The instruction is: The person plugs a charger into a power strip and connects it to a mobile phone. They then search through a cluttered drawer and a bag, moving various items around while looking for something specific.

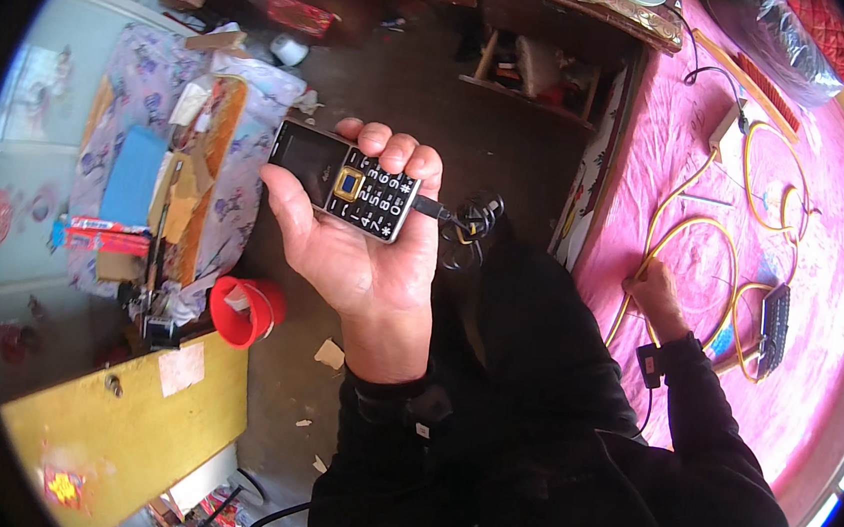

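Observation:
In the head view my left hand (362, 258), palm up, holds a keypad mobile phone (346, 179) with a dark screen. A black plug (431, 207) sits in the phone's end, and its bundled black cable (477, 219) hangs beyond the fingertips. My right hand (656, 295) is on the pink bedding (621, 228) at the right, its fingers closed at a yellow cable (653, 246) that lies there in loops. Whether the fingers grip this cable is hard to tell. The cable runs to a white power strip (727, 132) with a black plug in it.
A red bucket (267, 314) stands on the floor beside a table with a patterned cloth (236, 194), which holds a blue folder (131, 174) and cardboard pieces. A yellow board (145, 420) is at lower left. A black slotted object (773, 332) lies on the bedding.

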`<state>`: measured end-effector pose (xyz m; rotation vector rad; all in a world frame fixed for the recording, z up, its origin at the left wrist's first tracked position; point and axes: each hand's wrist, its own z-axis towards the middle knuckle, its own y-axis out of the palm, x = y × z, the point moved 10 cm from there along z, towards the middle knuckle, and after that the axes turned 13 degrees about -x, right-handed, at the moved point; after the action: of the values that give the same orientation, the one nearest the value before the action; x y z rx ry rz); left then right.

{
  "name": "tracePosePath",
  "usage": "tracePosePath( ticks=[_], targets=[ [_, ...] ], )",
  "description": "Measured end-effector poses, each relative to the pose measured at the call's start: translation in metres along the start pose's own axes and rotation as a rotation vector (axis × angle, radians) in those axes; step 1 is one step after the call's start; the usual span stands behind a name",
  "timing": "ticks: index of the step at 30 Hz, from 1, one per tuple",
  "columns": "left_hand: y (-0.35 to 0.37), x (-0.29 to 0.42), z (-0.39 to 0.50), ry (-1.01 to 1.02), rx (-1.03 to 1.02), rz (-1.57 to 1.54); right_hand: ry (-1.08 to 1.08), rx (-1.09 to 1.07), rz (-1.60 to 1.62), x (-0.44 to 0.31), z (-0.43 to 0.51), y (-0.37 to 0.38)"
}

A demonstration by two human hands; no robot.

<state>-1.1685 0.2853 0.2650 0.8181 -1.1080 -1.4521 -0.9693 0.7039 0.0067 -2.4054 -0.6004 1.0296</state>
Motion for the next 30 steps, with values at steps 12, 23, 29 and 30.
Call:
tracePosePath(
  ticks=[12,23,29,30],
  targets=[
    [0.121,-0.095,-0.071,-0.122,-0.094,0.2,-1.336,-0.042,0.32,-0.216,-0.195,-0.019],
    [0.154,-0.155,-0.082,-0.211,-0.163,0.277,-1.55,-0.201,0.729,-0.244,-0.246,-0.053],
    [0.17,-0.162,-0.079,-0.221,-0.158,0.272,-1.627,-0.084,0.725,-0.242,-0.257,-0.063],
    [0.158,-0.171,-0.08,-0.229,-0.137,0.3,-1.632,-0.072,0.745,-0.233,-0.25,-0.067]
  ],
)
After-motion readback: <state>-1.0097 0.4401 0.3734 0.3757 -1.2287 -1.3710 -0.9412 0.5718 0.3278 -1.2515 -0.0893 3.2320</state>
